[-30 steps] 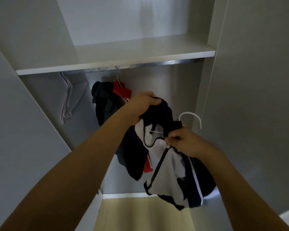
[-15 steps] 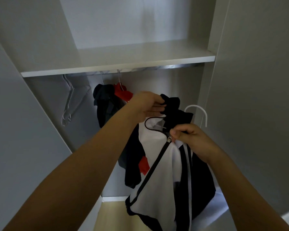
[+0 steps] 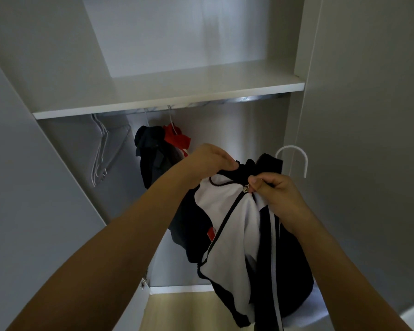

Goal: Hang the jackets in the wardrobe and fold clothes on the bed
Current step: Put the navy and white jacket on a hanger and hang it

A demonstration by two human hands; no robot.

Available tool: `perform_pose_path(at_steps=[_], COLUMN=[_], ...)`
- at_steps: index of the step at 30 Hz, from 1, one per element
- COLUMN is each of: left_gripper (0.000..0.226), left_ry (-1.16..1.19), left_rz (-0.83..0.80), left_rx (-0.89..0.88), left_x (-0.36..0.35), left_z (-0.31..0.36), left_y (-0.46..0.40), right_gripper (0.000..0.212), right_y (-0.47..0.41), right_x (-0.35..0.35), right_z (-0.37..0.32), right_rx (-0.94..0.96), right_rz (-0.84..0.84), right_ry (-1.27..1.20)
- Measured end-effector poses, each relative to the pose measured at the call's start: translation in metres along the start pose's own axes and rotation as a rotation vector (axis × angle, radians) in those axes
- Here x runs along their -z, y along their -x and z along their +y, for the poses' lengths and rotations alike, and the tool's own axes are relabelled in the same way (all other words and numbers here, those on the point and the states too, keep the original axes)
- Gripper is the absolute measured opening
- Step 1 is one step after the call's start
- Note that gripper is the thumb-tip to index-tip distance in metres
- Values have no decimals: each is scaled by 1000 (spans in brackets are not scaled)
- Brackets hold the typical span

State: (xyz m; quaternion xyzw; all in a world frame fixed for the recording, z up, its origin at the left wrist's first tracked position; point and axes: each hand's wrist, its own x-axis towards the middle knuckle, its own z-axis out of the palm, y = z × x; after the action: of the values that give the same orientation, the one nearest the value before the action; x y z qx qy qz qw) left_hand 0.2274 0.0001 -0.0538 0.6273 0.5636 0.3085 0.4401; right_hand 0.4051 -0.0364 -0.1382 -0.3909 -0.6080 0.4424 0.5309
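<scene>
Landmark: wardrobe shelf [image 3: 201, 91], white, spans the opening.

Around:
- Metal rail [image 3: 249, 99] runs directly under the shelf's front edge.
- Empty wire hangers [image 3: 103, 154] bunched on the rail, below the shelf's left end.
- Dark jacket with red collar [image 3: 158, 149] already hung on the rail, below the shelf's middle, just right of the empty hangers. Its lower half is hidden behind the left forearm and the held garment.
- Grey wardrobe door [image 3: 368, 115] open, right of the shelf's right end.
- Pale wood floor [image 3: 177, 311] far below the shelf, partly blocked by the hanging fabric.

Task item: black-and-white jacket [image 3: 232, 218] held up in the air below the shelf's right half, in front of the hung jacket, not on the rail. White hanger hook [image 3: 294, 154] sticks up out of its black collar, well below the rail, close to the door edge.

Hands:
- Left hand [image 3: 210, 158]: arm reaches up from lower left, back of hand up, grip curled over the black collar, pinching the fabric.
- Right hand [image 3: 277, 194]: arm comes in from lower right, grip pinched tight at the zip slider by the collar; the zip line runs down and left from there.

Jacket body hangs limp below both hands.
</scene>
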Motion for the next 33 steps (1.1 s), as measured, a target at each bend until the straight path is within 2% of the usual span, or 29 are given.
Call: perform_pose_path(at_steps=[3,6,9,12,15,19,24,27,30,31,33], left_gripper=[9,6,32,38,34,30,32,40,46,45,40], left_ry=[-25,-183,-308,-403,-275,-68,26,-175,-487,-544,-626], left_rz=[61,260,355,368,386,287,291,314,361,336,225], left_rx=[-30,-184,-350,-444,-416,-384,-335,-464,-619,-669,-668], left_x=[-4,-21,-49,-69,-77,-85,-90,-90,-77,-72,-60], left_z=[-15,-46,-78,-91,-89,-94,-100,-90,-88,-93,-103], left_y=[7,24,42,40,31,27,31,34,42,45,53], right_gripper=[32,32,32,33,33,33,25,27,34,36,34], right_y=[1,0,-3,-5,-8,-11,-18,-23,-36,-41,-45], right_x=[3,8,9,4,-1,-3,0,1,21,30,41], right_z=[3,5,5,3,0,0,2,3,0,-1,-3], right_rx=[-19,-46,-37,3,4,-16,-60,-70,-48,-72,-138], right_rz=[49,91,96,73,33,1,121,189,446,512,491], right_ry=[-17,-63,-70,-56,-33,0,52,91,115,112,146])
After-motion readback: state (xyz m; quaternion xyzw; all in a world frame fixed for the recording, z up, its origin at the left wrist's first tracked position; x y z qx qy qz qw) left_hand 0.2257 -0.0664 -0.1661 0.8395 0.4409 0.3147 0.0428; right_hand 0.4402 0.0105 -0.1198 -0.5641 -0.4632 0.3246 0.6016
